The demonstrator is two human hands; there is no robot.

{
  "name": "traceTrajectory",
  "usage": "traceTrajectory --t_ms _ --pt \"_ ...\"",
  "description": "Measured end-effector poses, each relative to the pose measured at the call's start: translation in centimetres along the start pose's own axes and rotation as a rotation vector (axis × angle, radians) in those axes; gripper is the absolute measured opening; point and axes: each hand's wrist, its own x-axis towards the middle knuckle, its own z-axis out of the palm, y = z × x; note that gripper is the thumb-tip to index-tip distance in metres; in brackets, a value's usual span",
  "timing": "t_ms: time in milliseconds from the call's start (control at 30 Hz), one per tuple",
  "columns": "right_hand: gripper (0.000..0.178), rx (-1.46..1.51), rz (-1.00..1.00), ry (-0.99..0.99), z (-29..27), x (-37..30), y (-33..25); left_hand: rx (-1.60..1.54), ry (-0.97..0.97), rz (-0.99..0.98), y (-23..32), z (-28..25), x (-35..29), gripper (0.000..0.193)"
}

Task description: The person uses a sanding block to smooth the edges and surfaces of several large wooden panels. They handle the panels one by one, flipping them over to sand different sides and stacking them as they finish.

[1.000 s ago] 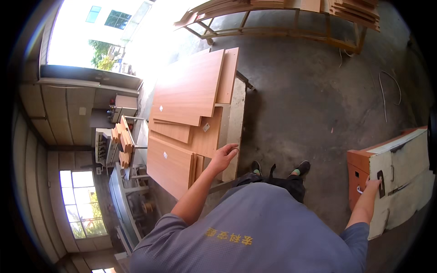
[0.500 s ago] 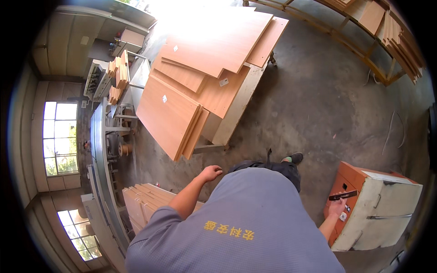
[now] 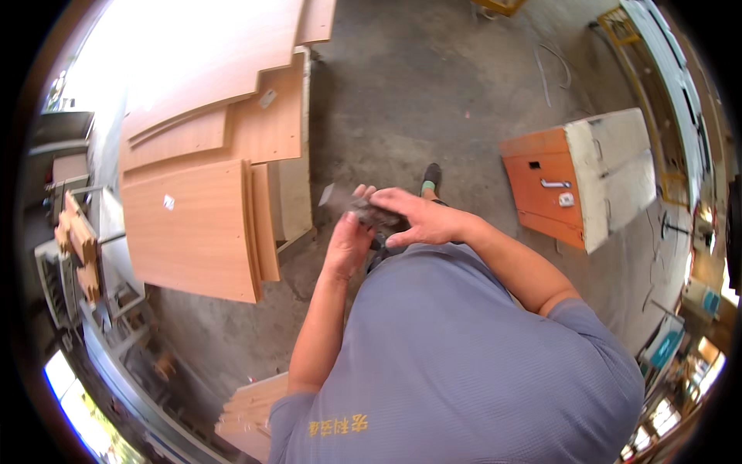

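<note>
In front of my waist, both hands hold a dark oblong thing [image 3: 349, 203] with a pale end pointing left. It is smeared by motion, so its kind is unclear. My left hand [image 3: 348, 246] grips it from the left and below, thumb on top. My right hand [image 3: 425, 220] closes over its right end, fingers curled across it. Parts of the thing are hidden under the fingers.
Wood-coloured panels [image 3: 189, 232] lie stacked on a low stand at the left. To the right stands an orange and cream cabinet [image 3: 541, 185] with a wrench-like metal tool [image 3: 555, 184] on it. More boards [image 3: 251, 410] sit at lower left; a loose cable [image 3: 541, 73] lies on the floor.
My right hand has come from the cabinet to my waist with the dark oblong thing. My left hand has moved in and taken hold too. The view has swung right.
</note>
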Motion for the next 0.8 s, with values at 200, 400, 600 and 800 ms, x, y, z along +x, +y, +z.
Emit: traceTrajectory --t_ms 200,400,600,800 --pt "0.011 -0.666 0.666 0.036 1.4 -16.9 12.4 0.060 0.240 0.021 3.7 -9.8 -2.0 0.030" --pt "0.014 -0.674 0.267 0.130 7.0 -21.6 17.5 0.312 0.552 -0.147 2.9 -20.9 -8.4 0.033" --pt "0.035 -0.806 0.201 0.238 7.6 -18.8 28.3 0.406 0.660 -0.323 -2.0 -22.9 -10.0 0.037" --pt "0.040 -0.318 0.304 0.629 6.0 -23.5 31.2 0.712 0.496 -0.392 -4.7 -29.6 -7.2 0.047"
